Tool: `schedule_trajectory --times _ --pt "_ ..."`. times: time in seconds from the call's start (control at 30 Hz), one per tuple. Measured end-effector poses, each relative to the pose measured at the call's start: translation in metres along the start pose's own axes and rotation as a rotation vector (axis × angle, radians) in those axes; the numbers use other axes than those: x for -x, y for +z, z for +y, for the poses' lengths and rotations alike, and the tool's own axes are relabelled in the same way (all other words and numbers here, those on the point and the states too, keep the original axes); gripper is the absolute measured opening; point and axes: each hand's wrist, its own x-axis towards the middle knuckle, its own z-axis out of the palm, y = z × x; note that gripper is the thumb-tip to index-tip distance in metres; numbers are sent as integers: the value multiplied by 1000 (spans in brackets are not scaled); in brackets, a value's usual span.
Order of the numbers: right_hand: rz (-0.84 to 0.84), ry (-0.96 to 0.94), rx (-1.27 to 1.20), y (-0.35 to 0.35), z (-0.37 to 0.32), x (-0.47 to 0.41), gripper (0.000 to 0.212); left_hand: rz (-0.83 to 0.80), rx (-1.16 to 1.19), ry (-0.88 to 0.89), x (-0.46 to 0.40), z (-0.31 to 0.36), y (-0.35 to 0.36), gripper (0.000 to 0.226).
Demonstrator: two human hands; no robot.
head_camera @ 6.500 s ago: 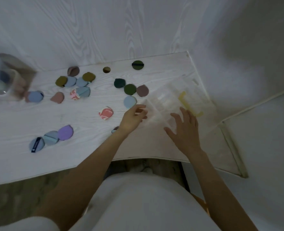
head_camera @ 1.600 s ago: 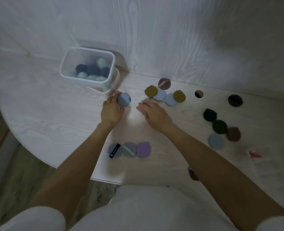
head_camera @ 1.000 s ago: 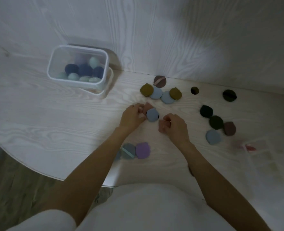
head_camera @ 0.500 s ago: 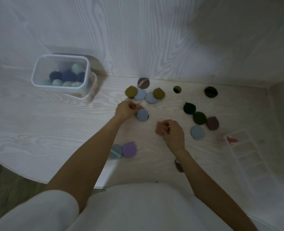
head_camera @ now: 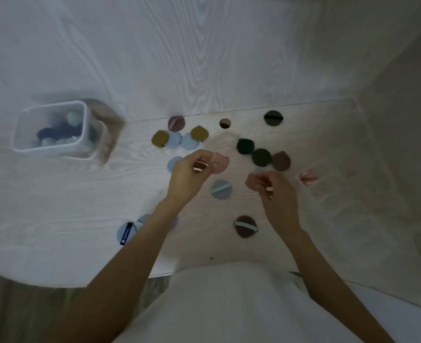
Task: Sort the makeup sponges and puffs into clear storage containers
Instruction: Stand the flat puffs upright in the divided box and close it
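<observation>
Round makeup puffs lie scattered on a pale wooden table [head_camera: 56, 206]. My left hand [head_camera: 189, 174] pinches a pink puff [head_camera: 220, 163] above the table. Just to the right, my right hand [head_camera: 276, 191] grips a second pink puff [head_camera: 252, 181]. Between my hands lies a blue-grey puff [head_camera: 221, 189] with a light strap. A clear storage container [head_camera: 53, 129] at the far left holds several blue and pale sponges. A faint clear divided tray [head_camera: 347, 191] sits at the right, with a red-and-white puff [head_camera: 307, 176] at its near corner.
Mustard and light blue puffs [head_camera: 179, 139] cluster at the back. Dark green puffs [head_camera: 254, 152], a brown puff [head_camera: 281, 160] and a green puff [head_camera: 273, 118] lie beyond my right hand. A brown strapped puff [head_camera: 245, 226] and blue puffs [head_camera: 127, 231] lie near the front edge. A wall rises behind.
Both hands have moved right, toward the tray side. My left hand has left the blue puff on the table and now holds a pink one. The view has shifted right.
</observation>
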Motion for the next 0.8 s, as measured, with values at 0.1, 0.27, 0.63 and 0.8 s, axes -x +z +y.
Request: schedule_trajectory --times 0.1,0.27,0.63,0.8 --pt "120 44 42 -55 28 7 18 -213 -15 22 -5 36 64 16" --pt "227 113 65 -120 68 10 22 -162 -47 132 -11 87 145 15" --pt "215 102 -2 -145 110 0 20 -161 -83 143 -19 112 203 11" --pt "173 74 -62 -136 111 -14 19 -161 -171 131 -18 98 184 16"
